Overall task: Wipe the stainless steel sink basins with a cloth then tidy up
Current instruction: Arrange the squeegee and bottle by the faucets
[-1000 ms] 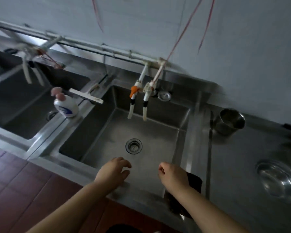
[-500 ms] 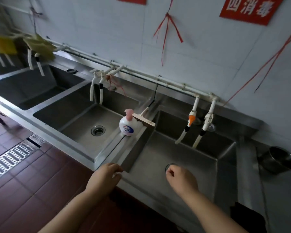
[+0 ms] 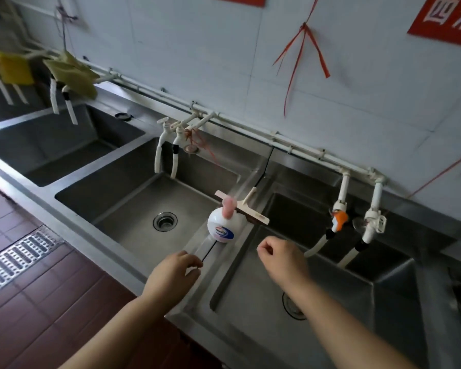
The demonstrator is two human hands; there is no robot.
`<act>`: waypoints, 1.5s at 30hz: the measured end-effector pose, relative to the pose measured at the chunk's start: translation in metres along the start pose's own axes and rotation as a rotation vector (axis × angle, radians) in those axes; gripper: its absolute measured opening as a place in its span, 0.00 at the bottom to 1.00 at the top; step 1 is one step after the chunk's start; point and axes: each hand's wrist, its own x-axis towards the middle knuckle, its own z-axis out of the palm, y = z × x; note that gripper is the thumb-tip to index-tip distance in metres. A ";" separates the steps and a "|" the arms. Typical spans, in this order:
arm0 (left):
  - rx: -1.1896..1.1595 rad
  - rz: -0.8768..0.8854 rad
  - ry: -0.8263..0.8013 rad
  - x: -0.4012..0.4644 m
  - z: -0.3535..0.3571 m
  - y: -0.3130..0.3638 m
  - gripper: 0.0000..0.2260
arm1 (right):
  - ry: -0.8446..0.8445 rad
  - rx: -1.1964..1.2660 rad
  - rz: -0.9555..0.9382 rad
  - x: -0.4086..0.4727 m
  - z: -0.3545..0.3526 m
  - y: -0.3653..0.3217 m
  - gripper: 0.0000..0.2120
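Head view looks down on a row of steel basins. The left hand (image 3: 172,272) hangs over the divider (image 3: 210,251) between the middle basin (image 3: 133,209) and the right basin (image 3: 357,302), fingers loosely curled round nothing. The right hand (image 3: 282,262) hovers over the right basin, also loosely curled and holding nothing. No cloth is in either hand; a dark shape at the far right edge might be one, but I cannot tell. A soap bottle (image 3: 222,227) stands on the divider with a squeegee (image 3: 246,209) just behind it. Both near basins look free of debris, though whether they have been wiped cannot be read off the steel. My judgement: wiping is either done or paused, and tidying the bottle and squeegee is what remains.
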 end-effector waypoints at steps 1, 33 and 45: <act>0.001 -0.015 0.009 0.009 -0.002 -0.004 0.07 | 0.010 0.018 -0.017 0.017 -0.001 -0.007 0.07; -0.036 0.352 -0.170 0.286 0.002 -0.042 0.08 | 0.227 -0.032 0.550 0.138 0.028 -0.053 0.10; 0.186 0.253 -0.294 0.356 0.064 0.028 0.12 | 0.367 -0.046 0.966 0.052 -0.004 0.013 0.11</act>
